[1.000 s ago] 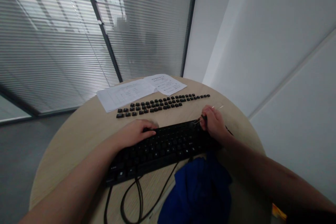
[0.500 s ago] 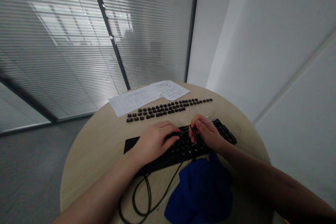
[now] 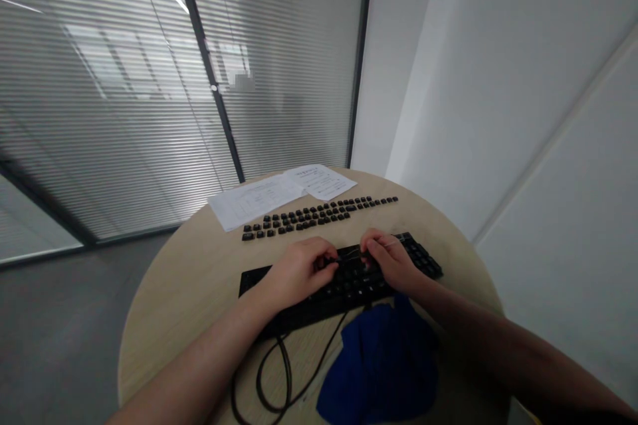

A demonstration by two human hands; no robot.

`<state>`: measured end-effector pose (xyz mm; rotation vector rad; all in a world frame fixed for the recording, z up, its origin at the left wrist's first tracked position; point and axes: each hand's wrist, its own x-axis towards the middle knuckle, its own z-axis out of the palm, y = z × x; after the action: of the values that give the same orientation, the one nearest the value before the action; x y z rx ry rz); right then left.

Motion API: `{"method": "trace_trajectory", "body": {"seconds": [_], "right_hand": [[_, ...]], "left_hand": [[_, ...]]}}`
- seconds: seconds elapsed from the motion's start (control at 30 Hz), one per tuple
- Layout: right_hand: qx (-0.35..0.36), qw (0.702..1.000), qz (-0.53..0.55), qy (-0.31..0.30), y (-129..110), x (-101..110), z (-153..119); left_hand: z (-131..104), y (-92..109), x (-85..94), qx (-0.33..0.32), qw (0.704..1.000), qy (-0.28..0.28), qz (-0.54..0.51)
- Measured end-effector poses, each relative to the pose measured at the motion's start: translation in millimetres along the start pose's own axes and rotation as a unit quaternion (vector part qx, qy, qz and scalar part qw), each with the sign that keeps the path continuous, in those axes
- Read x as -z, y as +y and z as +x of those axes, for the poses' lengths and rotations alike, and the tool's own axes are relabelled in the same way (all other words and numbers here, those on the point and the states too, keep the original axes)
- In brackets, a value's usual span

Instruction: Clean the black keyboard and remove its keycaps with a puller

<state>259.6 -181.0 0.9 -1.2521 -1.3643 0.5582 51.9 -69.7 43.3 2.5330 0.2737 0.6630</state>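
My right hand (image 3: 386, 255) is closed in a pinch round a wire keycap puller (image 3: 351, 254). The puller's thin wires reach left toward my other hand. My left hand (image 3: 306, 265) has thumb and fingers curled together at the wire ends, round a small black keycap that is mostly hidden. Both hands are just above a black keyboard (image 3: 319, 305), which lies slightly slanted on the table. Keys show on its right end, while my hands cover part of its middle.
Loose black keycaps (image 3: 309, 216) lie in rows behind the keyboard on the round wooden table (image 3: 164, 312). Printed sheets (image 3: 259, 198) rest at the far edge. A blue cloth (image 3: 379, 365) and a looped black cable (image 3: 288, 372) lie in front. A white wall stands right.
My hands have come slightly closer together and lower over the keyboard. The puller's clear end shows less beyond my right hand. The view has shifted a little.
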Motion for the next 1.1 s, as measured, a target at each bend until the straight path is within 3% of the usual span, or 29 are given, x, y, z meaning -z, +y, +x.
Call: {"method": "trace_trajectory", "body": {"seconds": [0.13, 0.23, 0.37, 0.57, 0.73, 0.83, 0.93, 1.1], "right_hand": [[0.083, 0.985, -0.141, 0.063, -13.4, 7.1, 5.1], [0.127, 0.968, -0.213, 0.03, -25.8, 5.6, 8.3], [0.099, 0.966, -0.233, -0.043, -27.0, -9.0, 10.3], [0.03, 0.971, -0.229, -0.065, -16.2, -18.4, 18.7], [-0.021, 0.955, -0.285, -0.083, -6.1, 15.0, 51.1], [-0.062, 0.907, -0.405, -0.096, 16.6, 47.5, 81.7], [-0.091, 0.883, -0.449, -0.097, 47.5, 73.1, 105.2], [-0.095, 0.862, -0.484, -0.116, 84.3, 83.6, 122.7]], "left_hand": [[-0.4, -3.3, 5.3, -0.021, 0.999, 0.032, 0.001], [-1.0, -7.7, 5.6, -0.025, 0.998, 0.047, 0.012], [-1.9, -14.7, -0.3, -0.02, 0.998, 0.067, 0.004], [-2.1, -21.1, -7.2, -0.008, 0.996, 0.085, -0.013], [-1.3, -25.6, 0.8, 0.004, 0.997, 0.068, 0.037], [0.2, -34.6, 8.7, 0.022, 0.992, -0.024, 0.12], [1.4, -44.4, 14.6, 0.054, 0.977, -0.098, 0.182], [0.0, -47.4, 21.9, 0.097, 0.965, -0.128, 0.208]]}}
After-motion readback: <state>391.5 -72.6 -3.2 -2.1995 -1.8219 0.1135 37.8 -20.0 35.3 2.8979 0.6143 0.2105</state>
